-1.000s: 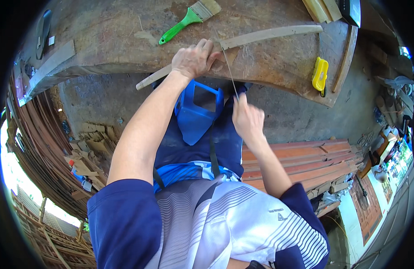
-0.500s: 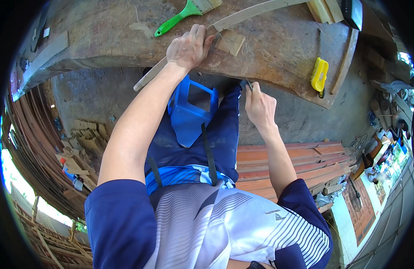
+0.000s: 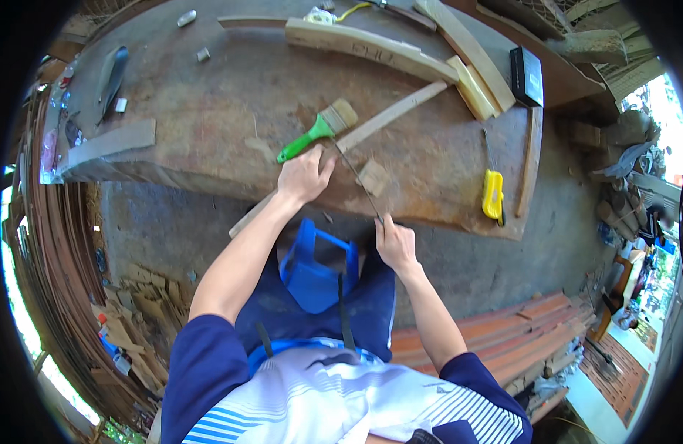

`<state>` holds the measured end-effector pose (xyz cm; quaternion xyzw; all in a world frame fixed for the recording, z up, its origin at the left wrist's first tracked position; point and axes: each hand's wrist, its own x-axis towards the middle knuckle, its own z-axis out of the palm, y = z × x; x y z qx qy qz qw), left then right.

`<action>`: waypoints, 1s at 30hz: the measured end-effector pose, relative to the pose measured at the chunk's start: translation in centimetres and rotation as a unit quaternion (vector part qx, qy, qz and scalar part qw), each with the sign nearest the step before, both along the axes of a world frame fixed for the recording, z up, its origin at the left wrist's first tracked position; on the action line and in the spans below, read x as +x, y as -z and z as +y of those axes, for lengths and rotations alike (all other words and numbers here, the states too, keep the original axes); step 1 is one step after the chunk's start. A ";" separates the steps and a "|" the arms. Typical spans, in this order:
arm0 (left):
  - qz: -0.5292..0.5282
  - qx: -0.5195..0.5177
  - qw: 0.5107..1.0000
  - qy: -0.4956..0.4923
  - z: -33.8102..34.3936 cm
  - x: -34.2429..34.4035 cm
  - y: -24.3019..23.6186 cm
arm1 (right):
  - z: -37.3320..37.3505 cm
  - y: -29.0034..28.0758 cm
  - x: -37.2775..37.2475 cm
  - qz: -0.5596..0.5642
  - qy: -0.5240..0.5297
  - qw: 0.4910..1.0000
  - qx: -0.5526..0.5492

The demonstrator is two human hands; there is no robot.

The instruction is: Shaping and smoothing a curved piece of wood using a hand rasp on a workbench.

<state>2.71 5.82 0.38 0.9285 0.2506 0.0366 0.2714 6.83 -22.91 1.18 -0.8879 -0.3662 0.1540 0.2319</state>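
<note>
My left hand (image 3: 303,176) is closed over a narrow wooden strip (image 3: 394,115), pressing it at the workbench's near edge. One end of the strip runs across the bench; the other juts past the edge toward me. My right hand (image 3: 394,243) grips the near end of a thin dark metal file (image 3: 360,176), which slants up and left until its far end meets the strip just beside my left fingers. A small square wood block (image 3: 373,177) lies by the file. A green-handled paintbrush (image 3: 312,137) rests just beyond my left hand.
On the workbench (image 3: 230,126) lie a yellow-handled tool (image 3: 493,196), a curved wooden piece (image 3: 371,48), a black box (image 3: 527,77) and a tape measure (image 3: 320,15). A blue plastic stool (image 3: 315,274) stands between my legs. Reddish boards (image 3: 496,333) are stacked at right, scrap wood (image 3: 138,325) at left.
The view has tilted up, showing more of the bench. My right hand has come nearer to my left, and the file now reaches across to the strip. My left hand still holds the strip.
</note>
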 end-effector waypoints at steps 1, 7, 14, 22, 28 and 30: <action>-0.029 -0.026 0.999 0.019 1.0 0.0 -0.2 | 0.4 0.1 0.2 0.003 -0.007 1.000 0.003; -0.086 -0.110 0.987 0.082 0.7 -0.8 -3.8 | -1.3 1.7 -0.1 0.022 0.005 0.993 0.114; -0.080 -0.097 0.986 0.113 -1.7 -0.9 -0.8 | -2.2 7.1 -0.5 0.101 0.185 0.916 0.342; -0.118 0.044 0.979 0.163 -5.0 -1.1 1.0 | -3.4 5.3 -7.9 0.166 0.224 0.904 0.324; -0.037 0.159 0.969 0.184 -6.1 -1.1 -0.4 | -6.2 4.0 -11.3 0.010 0.180 0.961 0.208; -0.036 0.183 0.964 0.190 -6.1 -1.0 -0.4 | -6.4 3.2 -11.9 -0.042 0.178 0.961 0.208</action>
